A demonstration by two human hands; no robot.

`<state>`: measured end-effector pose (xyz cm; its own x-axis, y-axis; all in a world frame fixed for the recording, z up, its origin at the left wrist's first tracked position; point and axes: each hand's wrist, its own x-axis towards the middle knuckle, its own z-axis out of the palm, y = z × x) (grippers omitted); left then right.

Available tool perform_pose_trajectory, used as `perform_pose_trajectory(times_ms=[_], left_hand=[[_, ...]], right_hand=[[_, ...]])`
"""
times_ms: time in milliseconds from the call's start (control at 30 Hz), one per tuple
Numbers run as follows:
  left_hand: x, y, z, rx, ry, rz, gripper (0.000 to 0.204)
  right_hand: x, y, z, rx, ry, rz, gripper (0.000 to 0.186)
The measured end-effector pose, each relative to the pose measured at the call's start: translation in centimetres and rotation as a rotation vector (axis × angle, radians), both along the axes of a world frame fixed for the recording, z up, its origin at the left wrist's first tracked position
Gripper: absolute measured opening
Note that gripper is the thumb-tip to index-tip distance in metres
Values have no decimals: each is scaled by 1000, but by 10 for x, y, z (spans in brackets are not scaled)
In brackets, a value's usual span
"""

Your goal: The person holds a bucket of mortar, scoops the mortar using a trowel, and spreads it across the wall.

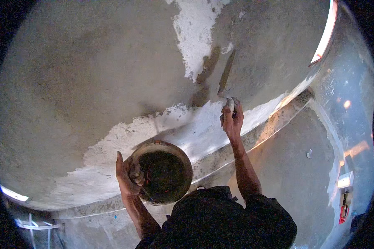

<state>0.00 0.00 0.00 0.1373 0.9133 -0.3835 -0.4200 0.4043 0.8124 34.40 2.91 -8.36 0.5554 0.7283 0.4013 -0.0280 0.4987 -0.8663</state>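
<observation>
My left hand [127, 176] grips the rim of a round metal pan [164, 172] filled with dark wet mortar, held up below the wall. My right hand [231, 118] is raised and closed on the handle of a trowel [225, 79], whose narrow blade lies flat against the grey plastered wall [91, 83]. Dark wet streaks of fresh mortar [207, 68] sit beside the blade, next to a white bare patch [195, 37].
A white unplastered band [154, 128] runs along the wall's lower part above a ledge [220, 157]. A bright opening [326, 33] is at upper right. A side wall [344, 124] with a small box fixture [345, 180] is on the right. My dark shirt [224, 220] fills the bottom.
</observation>
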Motion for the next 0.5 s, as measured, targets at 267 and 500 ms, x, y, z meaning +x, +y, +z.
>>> perform_pose_trajectory(times_ms=[267,500], left_hand=[[2,3,-9,45,11,-33,65],[17,3,-3,3,63,21,59]], right_hand=[[4,18,10,-81,-141,-164,31],[-2,67,-34,-92,-416,-508,35]])
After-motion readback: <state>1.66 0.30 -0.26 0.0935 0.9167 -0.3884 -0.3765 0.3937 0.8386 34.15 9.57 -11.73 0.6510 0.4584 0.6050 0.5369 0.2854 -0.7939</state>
